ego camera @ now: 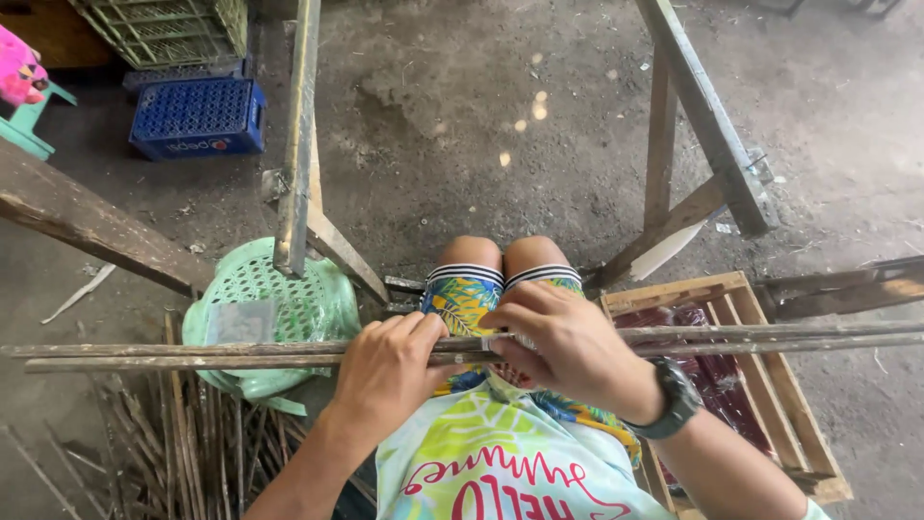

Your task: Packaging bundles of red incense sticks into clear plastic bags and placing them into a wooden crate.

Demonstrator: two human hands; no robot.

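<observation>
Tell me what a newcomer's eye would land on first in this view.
First come the two hands at the centre: the left hand and the right hand, which wears a dark wristwatch, each with a grip on the long thin sticks held level across the lap. Next, the pale green plastic basket lies at the left, with a pile of loose sticks below it. A wooden crate sits at the right.

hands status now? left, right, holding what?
Left hand: closed on the long thin sticks.
Right hand: closed on the same sticks, beside the left.
</observation>
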